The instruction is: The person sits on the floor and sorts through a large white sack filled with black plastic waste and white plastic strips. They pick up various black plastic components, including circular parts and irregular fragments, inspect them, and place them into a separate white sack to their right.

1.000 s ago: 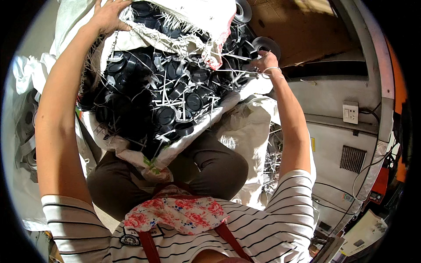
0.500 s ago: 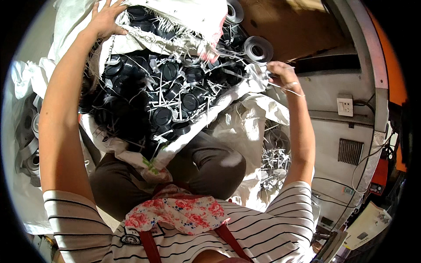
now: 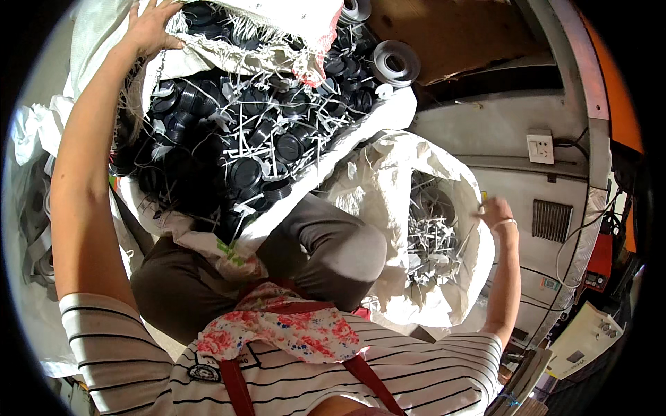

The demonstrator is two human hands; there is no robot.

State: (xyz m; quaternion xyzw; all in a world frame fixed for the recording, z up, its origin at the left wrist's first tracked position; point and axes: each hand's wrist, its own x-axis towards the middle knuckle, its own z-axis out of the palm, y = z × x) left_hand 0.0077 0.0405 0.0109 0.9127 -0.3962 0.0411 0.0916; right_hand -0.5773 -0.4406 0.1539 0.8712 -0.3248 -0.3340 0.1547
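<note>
A large white woven sack point(image 3: 378, 118) lies before me, its mouth spread over a heap of black round plastic caps point(image 3: 290, 148) tangled with thin white plastic sprues point(image 3: 239, 132). At the far left, my left hand point(image 3: 149, 31) lies with fingers spread against the frayed edge of its folded-back flap. My right hand point(image 3: 497, 211) is at the right rim of a second white sack point(image 3: 364, 184), fingers curled and closed on the edge. Inside that sack are white sprue scraps point(image 3: 431, 243) and grey rings partly in shadow.
A translucent roll point(image 3: 396, 64) stands at the big sack's far right corner. A wall socket point(image 3: 540, 148) and a vent point(image 3: 552, 220) are on the grey panel at right. Cables hang beside it. More white bags point(image 3: 52, 132) stand at the left, and my bent knees are between the sacks.
My right hand has left the big sack's far right corner and moved down and right to the second sack, whose mouth is now wider. The white scraps by that hand are gone from it.
</note>
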